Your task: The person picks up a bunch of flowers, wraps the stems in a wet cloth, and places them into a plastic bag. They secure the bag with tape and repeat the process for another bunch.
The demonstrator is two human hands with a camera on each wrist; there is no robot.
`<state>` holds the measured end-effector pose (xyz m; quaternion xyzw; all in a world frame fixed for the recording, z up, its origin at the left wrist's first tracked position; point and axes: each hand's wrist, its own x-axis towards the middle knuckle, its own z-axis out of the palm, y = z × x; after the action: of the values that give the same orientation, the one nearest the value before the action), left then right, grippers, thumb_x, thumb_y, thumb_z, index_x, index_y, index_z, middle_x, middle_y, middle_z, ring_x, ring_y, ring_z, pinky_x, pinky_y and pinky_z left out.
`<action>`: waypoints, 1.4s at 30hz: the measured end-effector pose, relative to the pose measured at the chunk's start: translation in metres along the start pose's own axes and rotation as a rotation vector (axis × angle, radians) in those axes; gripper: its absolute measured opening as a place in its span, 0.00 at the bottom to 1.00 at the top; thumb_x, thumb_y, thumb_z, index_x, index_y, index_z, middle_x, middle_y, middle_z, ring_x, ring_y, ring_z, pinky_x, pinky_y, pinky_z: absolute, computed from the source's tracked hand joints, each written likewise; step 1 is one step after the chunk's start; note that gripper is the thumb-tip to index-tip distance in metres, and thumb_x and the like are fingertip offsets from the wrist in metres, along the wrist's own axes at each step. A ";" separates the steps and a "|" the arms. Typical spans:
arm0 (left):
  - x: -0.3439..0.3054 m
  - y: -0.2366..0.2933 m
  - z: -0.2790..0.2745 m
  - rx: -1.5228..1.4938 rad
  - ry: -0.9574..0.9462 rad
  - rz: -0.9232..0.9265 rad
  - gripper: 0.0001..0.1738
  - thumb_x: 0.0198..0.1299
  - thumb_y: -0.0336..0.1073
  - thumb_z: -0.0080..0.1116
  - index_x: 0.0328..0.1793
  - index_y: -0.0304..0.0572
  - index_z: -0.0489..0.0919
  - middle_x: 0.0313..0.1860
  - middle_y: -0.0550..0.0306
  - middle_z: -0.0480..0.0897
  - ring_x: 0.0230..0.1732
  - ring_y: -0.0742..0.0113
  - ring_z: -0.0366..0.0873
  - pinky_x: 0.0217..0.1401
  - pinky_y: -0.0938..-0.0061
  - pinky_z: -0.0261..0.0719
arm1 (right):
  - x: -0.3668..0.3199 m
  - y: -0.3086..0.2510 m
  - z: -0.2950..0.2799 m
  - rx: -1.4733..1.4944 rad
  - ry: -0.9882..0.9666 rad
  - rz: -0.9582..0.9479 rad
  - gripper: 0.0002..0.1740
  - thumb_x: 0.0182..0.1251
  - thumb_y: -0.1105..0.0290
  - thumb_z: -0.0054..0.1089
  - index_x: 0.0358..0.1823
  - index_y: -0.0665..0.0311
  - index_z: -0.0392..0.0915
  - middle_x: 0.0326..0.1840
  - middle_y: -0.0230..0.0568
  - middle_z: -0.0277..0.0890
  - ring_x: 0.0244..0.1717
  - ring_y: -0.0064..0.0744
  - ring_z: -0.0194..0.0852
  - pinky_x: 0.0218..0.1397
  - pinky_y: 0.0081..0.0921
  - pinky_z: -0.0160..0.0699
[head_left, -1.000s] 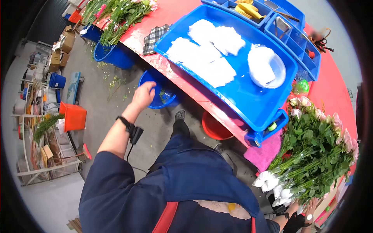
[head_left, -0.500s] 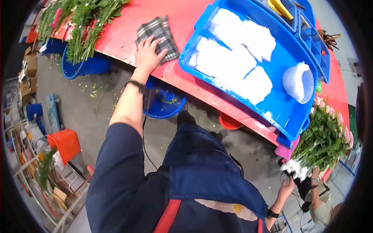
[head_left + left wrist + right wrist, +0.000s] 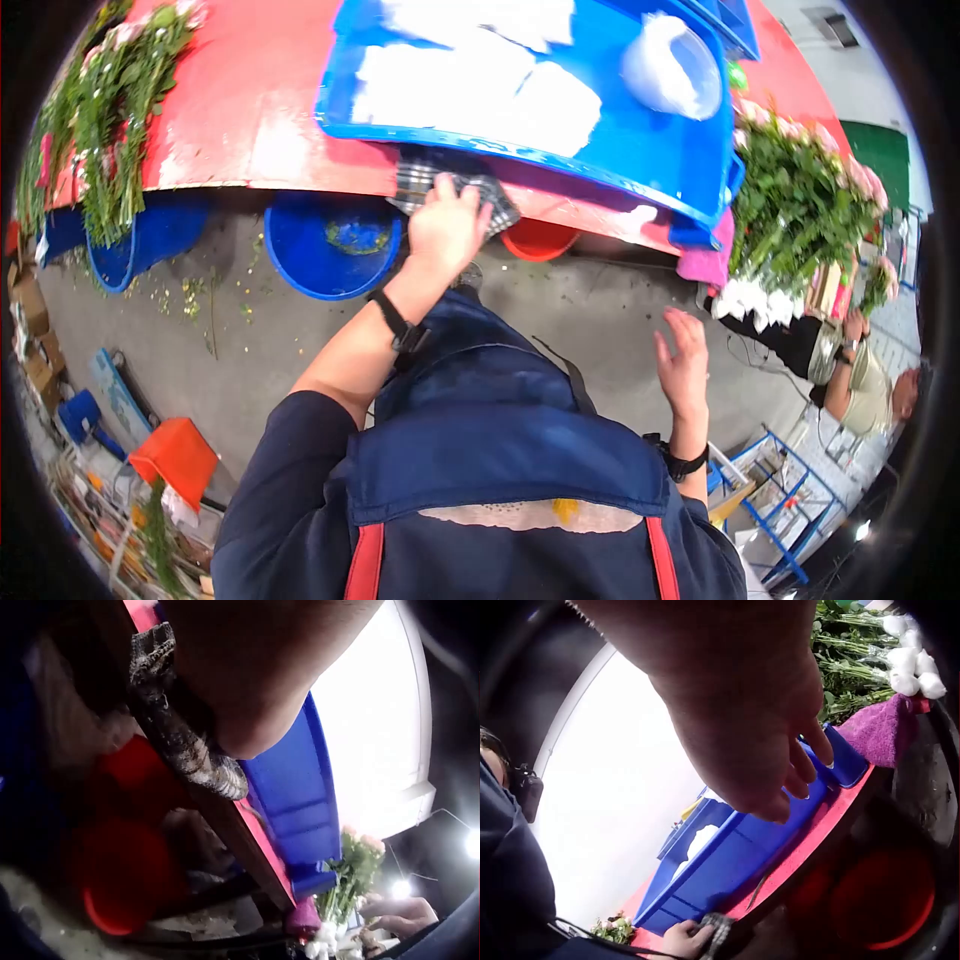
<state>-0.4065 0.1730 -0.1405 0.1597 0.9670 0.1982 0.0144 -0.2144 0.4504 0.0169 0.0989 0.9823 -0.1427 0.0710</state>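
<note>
My left hand (image 3: 445, 232) holds a black-and-white plaid cloth (image 3: 410, 172) at the red table's front edge. The cloth is bunched there and hangs partly over the edge; the left wrist view shows the folded cloth (image 3: 191, 754) beside my hand, whose fingertips are hidden. Just behind it stands a large blue tray (image 3: 640, 180) containing white sheets (image 3: 470, 85) and a clear bowl (image 3: 690, 75). My right hand (image 3: 685, 360) is off the table's front, in the air, fingers loosely extended and holding nothing.
Blue buckets (image 3: 283, 250) and a red bucket (image 3: 535, 238) stand below the table edge. Pink roses (image 3: 800, 195) lie at the right near a pink towel (image 3: 705, 262). Cut stems (image 3: 120, 140) overhang the left end. Another person (image 3: 865, 385) is at the far right.
My left hand reached up from beside the table, came down on the plaid cloth, and has moved it rightward along the edge to the tray. My right hand has come forward from the lower right.
</note>
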 end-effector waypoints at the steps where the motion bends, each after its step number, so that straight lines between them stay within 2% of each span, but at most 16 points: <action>1: 0.002 0.021 0.009 -0.060 -0.045 0.052 0.19 0.57 0.48 0.61 0.44 0.41 0.79 0.45 0.44 0.74 0.37 0.51 0.82 0.33 0.61 0.83 | -0.011 0.003 0.003 0.016 -0.008 -0.005 0.20 0.54 0.79 0.63 0.50 0.68 0.75 0.53 0.50 0.75 0.56 0.50 0.72 0.59 0.38 0.72; 5: 0.016 0.112 0.046 -0.141 -0.140 0.154 0.27 0.58 0.50 0.59 0.57 0.41 0.73 0.42 0.47 0.71 0.34 0.54 0.81 0.30 0.64 0.82 | -0.061 0.020 0.003 0.045 -0.023 0.026 0.20 0.52 0.79 0.64 0.49 0.68 0.75 0.51 0.49 0.76 0.53 0.51 0.73 0.56 0.38 0.75; 9: 0.021 0.188 0.090 -0.139 -0.228 0.333 0.29 0.58 0.52 0.59 0.55 0.36 0.72 0.44 0.48 0.73 0.38 0.58 0.81 0.34 0.68 0.83 | -0.123 0.042 0.005 0.031 0.004 0.174 0.18 0.53 0.79 0.64 0.47 0.68 0.76 0.50 0.49 0.76 0.51 0.51 0.73 0.54 0.39 0.76; 12: 0.020 0.226 0.104 -0.082 -0.257 0.496 0.37 0.51 0.54 0.65 0.61 0.38 0.71 0.47 0.50 0.71 0.39 0.60 0.80 0.32 0.69 0.82 | -0.162 0.054 0.012 0.052 -0.005 0.302 0.18 0.53 0.80 0.64 0.48 0.67 0.76 0.49 0.49 0.77 0.50 0.51 0.74 0.53 0.39 0.75; 15: 0.013 0.240 0.115 -0.056 -0.294 0.688 0.25 0.56 0.37 0.57 0.62 0.49 0.74 0.51 0.53 0.71 0.42 0.59 0.79 0.38 0.66 0.83 | -0.180 0.060 0.022 0.114 -0.028 0.372 0.17 0.55 0.79 0.63 0.47 0.67 0.76 0.46 0.49 0.78 0.49 0.51 0.74 0.53 0.39 0.75; 17: 0.012 0.234 0.106 -0.071 -0.367 0.736 0.23 0.56 0.31 0.52 0.60 0.54 0.77 0.52 0.56 0.72 0.44 0.57 0.79 0.41 0.65 0.83 | -0.181 0.063 0.030 0.167 -0.037 0.368 0.16 0.55 0.79 0.63 0.46 0.66 0.76 0.46 0.49 0.79 0.49 0.51 0.74 0.53 0.39 0.75; 21: 0.007 0.170 0.065 0.033 -0.575 0.691 0.16 0.50 0.33 0.58 0.47 0.57 0.84 0.48 0.56 0.75 0.42 0.57 0.80 0.44 0.63 0.82 | -0.156 0.072 0.036 0.212 -0.021 0.284 0.14 0.56 0.78 0.63 0.46 0.67 0.77 0.45 0.50 0.79 0.48 0.51 0.75 0.53 0.39 0.75; 23: -0.001 0.111 0.037 0.097 -0.520 0.586 0.14 0.47 0.35 0.61 0.42 0.58 0.85 0.45 0.60 0.78 0.43 0.58 0.81 0.44 0.62 0.82 | -0.137 0.079 0.036 0.207 0.002 0.209 0.14 0.56 0.78 0.62 0.46 0.67 0.77 0.45 0.51 0.78 0.47 0.51 0.75 0.52 0.39 0.75; 25: -0.013 0.044 -0.004 -0.086 -0.271 0.435 0.14 0.47 0.37 0.63 0.43 0.59 0.85 0.44 0.63 0.80 0.44 0.59 0.81 0.44 0.63 0.81 | -0.114 0.081 0.033 0.196 0.021 0.150 0.14 0.57 0.78 0.61 0.46 0.68 0.77 0.44 0.51 0.78 0.47 0.51 0.75 0.52 0.39 0.75; 31: -0.021 -0.103 -0.111 0.292 0.259 -0.077 0.16 0.47 0.41 0.67 0.46 0.58 0.84 0.48 0.63 0.82 0.46 0.57 0.80 0.45 0.63 0.81 | -0.042 0.047 0.036 0.159 -0.030 -0.068 0.13 0.56 0.77 0.62 0.44 0.70 0.77 0.43 0.52 0.77 0.46 0.53 0.74 0.51 0.40 0.74; 35: -0.013 -0.169 -0.178 0.047 0.505 -0.517 0.16 0.50 0.41 0.66 0.47 0.54 0.83 0.43 0.58 0.84 0.46 0.55 0.80 0.48 0.64 0.79 | 0.002 -0.007 0.043 0.129 -0.057 -0.239 0.14 0.54 0.78 0.63 0.43 0.71 0.76 0.43 0.53 0.77 0.46 0.54 0.74 0.51 0.41 0.74; 37: -0.004 -0.189 -0.198 -0.132 0.654 -0.251 0.18 0.50 0.40 0.65 0.50 0.51 0.82 0.44 0.56 0.84 0.48 0.54 0.81 0.50 0.63 0.79 | 0.017 -0.039 0.050 0.108 -0.077 -0.303 0.15 0.52 0.78 0.63 0.43 0.71 0.76 0.42 0.54 0.77 0.46 0.55 0.73 0.51 0.42 0.74; 39: 0.013 -0.215 -0.181 -0.114 0.636 -0.072 0.22 0.50 0.40 0.65 0.53 0.46 0.81 0.52 0.50 0.82 0.55 0.51 0.79 0.57 0.64 0.77 | 0.027 -0.076 0.056 0.098 -0.105 -0.327 0.15 0.51 0.78 0.63 0.43 0.71 0.76 0.42 0.54 0.77 0.46 0.56 0.73 0.50 0.43 0.73; 40: 0.020 -0.224 -0.170 -0.072 0.406 -0.055 0.27 0.53 0.46 0.63 0.60 0.49 0.78 0.62 0.49 0.76 0.64 0.50 0.72 0.65 0.60 0.71 | 0.030 -0.096 0.059 0.112 -0.116 -0.341 0.16 0.50 0.78 0.63 0.43 0.71 0.76 0.42 0.55 0.77 0.45 0.56 0.73 0.50 0.43 0.73; 41: 0.031 -0.244 -0.138 -0.072 0.222 -0.035 0.33 0.56 0.55 0.59 0.67 0.52 0.73 0.71 0.51 0.67 0.73 0.48 0.60 0.71 0.47 0.59 | 0.033 -0.116 0.066 0.108 -0.121 -0.352 0.15 0.50 0.77 0.64 0.42 0.71 0.77 0.41 0.54 0.77 0.44 0.57 0.73 0.49 0.43 0.73; 42: 0.030 -0.245 -0.124 0.002 0.202 0.011 0.34 0.55 0.55 0.60 0.67 0.51 0.72 0.71 0.49 0.68 0.72 0.46 0.61 0.75 0.49 0.52 | 0.034 -0.135 0.071 0.120 -0.142 -0.377 0.15 0.50 0.76 0.64 0.42 0.71 0.77 0.41 0.54 0.78 0.44 0.57 0.73 0.48 0.43 0.73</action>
<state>-0.5207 -0.0775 -0.1197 0.1441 0.9628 0.2123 -0.0845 -0.2682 0.3080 -0.0201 -0.0930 0.9657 -0.2182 0.1058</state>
